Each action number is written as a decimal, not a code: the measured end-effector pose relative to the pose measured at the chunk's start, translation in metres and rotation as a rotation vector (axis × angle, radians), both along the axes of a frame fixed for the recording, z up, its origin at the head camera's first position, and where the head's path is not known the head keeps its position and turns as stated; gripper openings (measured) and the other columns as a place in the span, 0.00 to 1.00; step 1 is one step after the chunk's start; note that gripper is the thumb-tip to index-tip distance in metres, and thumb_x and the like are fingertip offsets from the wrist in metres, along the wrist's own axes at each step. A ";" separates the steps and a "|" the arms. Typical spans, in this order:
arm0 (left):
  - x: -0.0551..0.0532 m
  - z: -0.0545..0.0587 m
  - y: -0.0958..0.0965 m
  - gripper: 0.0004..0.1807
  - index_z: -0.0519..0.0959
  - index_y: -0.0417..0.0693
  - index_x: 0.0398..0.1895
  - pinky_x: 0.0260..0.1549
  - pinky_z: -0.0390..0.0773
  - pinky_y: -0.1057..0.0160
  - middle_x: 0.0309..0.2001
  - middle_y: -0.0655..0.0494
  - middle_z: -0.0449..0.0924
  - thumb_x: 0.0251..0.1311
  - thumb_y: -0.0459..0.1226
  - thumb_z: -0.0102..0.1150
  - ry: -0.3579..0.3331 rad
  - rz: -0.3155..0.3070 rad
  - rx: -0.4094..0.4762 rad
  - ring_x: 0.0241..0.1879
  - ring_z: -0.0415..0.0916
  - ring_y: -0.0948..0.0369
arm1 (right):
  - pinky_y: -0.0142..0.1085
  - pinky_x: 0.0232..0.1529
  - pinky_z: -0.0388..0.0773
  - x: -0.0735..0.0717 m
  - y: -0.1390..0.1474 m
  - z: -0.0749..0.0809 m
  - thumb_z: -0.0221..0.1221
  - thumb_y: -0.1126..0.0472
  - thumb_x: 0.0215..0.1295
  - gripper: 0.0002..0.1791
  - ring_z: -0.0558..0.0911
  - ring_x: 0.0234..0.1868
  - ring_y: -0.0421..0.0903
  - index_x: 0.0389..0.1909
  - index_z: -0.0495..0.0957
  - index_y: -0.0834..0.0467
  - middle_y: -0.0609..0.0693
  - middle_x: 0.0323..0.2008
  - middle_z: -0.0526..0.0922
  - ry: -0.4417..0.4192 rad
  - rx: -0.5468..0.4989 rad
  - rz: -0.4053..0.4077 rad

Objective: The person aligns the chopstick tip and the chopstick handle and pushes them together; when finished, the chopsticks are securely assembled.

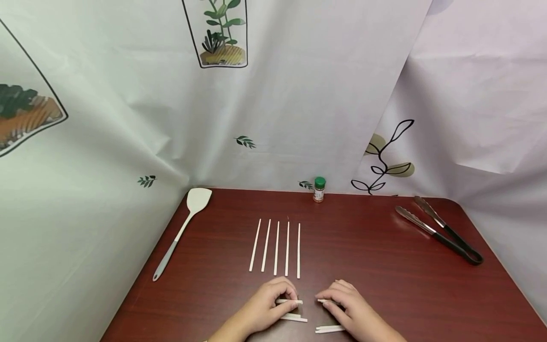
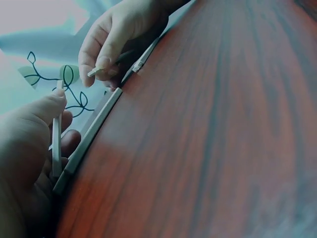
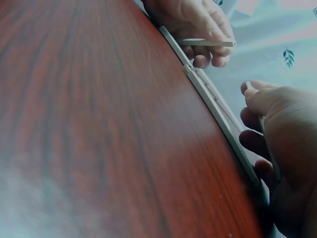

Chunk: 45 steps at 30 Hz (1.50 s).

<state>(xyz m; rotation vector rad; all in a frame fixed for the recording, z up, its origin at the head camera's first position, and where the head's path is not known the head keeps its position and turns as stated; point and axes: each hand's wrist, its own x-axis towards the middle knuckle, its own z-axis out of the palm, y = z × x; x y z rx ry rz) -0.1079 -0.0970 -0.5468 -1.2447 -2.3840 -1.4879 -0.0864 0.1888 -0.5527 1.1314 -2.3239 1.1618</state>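
Near the front of the table, my left hand [image 1: 271, 306] pinches a short pale stick [image 1: 297, 302] between thumb and fingers. Its end points right, toward my right hand [image 1: 351, 306], which grips another short stick [image 1: 321, 300]. A gap separates the two hands and the two held ends. In the left wrist view the right-hand stick's end [image 2: 94, 72] looks rough. Below the left hand lie more short sticks [image 1: 295, 319], partly covered by it. A couple of similar short sticks [image 1: 328, 329] lie under the right hand, their right ends hidden.
Beyond the hands, several long pale sticks [image 1: 276, 249] lie side by side on the dark red table [image 1: 363, 237]. A white spatula [image 1: 183, 228] is at the left edge. At the back stands a green-capped jar [image 1: 318, 190], and black-handled tongs [image 1: 444, 232] lie far right.
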 end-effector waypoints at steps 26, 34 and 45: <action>0.006 -0.006 0.013 0.07 0.84 0.57 0.39 0.45 0.74 0.71 0.33 0.72 0.84 0.63 0.39 0.74 0.318 0.086 -0.158 0.31 0.73 0.78 | 0.25 0.46 0.74 -0.005 -0.007 -0.010 0.75 0.75 0.51 0.23 0.78 0.42 0.37 0.48 0.89 0.54 0.38 0.37 0.84 0.128 -0.152 0.093; 0.008 -0.005 0.017 0.07 0.85 0.58 0.40 0.43 0.72 0.74 0.34 0.71 0.86 0.62 0.39 0.76 0.312 0.076 -0.168 0.33 0.75 0.79 | 0.26 0.46 0.72 -0.006 -0.008 -0.008 0.75 0.74 0.53 0.22 0.76 0.42 0.37 0.48 0.90 0.53 0.37 0.35 0.83 0.155 -0.136 0.132; 0.008 -0.008 0.016 0.04 0.85 0.56 0.38 0.45 0.74 0.73 0.34 0.71 0.86 0.66 0.39 0.73 0.277 0.083 -0.108 0.31 0.71 0.80 | 0.25 0.44 0.72 -0.006 -0.008 -0.008 0.74 0.76 0.52 0.22 0.76 0.41 0.37 0.47 0.89 0.54 0.38 0.34 0.83 0.131 -0.173 0.137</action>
